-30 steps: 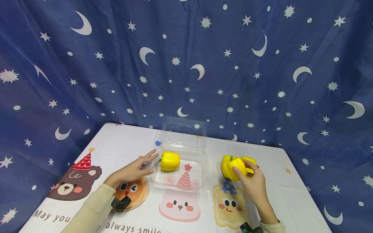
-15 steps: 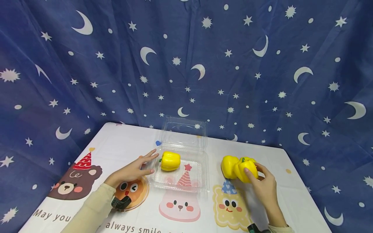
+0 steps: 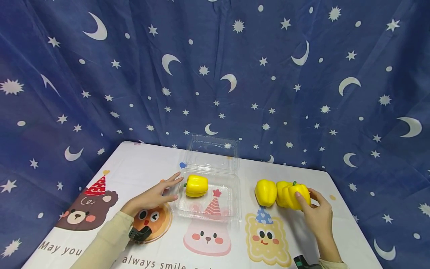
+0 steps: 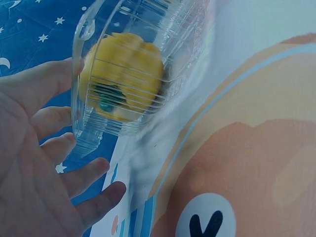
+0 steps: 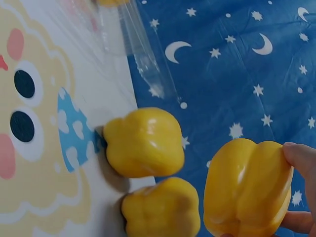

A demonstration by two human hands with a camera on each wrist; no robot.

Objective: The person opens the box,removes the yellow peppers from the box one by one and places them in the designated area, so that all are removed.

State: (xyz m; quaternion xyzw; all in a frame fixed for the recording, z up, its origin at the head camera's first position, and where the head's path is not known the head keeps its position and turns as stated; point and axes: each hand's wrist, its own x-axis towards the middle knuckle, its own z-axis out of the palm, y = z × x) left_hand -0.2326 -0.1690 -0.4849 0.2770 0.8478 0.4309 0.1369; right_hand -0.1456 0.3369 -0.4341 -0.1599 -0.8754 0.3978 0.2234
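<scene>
My right hand [image 3: 319, 215] grips a yellow bell pepper [image 3: 297, 197] with a green stem, thumb on its near side. In the right wrist view, this held pepper [image 5: 247, 190] appears apart from two others. One yellow bell pepper [image 3: 266, 193] stands on the table; another [image 3: 280, 189] beside it is partly covered by the held one in the head view. A clear plastic clamshell box [image 3: 226, 203] lies open with a yellow bell pepper [image 3: 196, 186] on its side within, at the left. Spread, fairly straight fingers of my left hand [image 3: 152, 196] touch the box's left rim [image 4: 76, 89].
The box's clear lid [image 3: 211, 154] is folded back toward the table's far edge. A white tablecloth [image 3: 147, 164] with cartoon prints covers the table. Behind it hangs a blue curtain [image 3: 188, 89] with moons and stars.
My right hand has moved right with the held bell pepper, passing in front of the two standing ones and uncovering the leftmost. My left hand and the box have stayed in place.
</scene>
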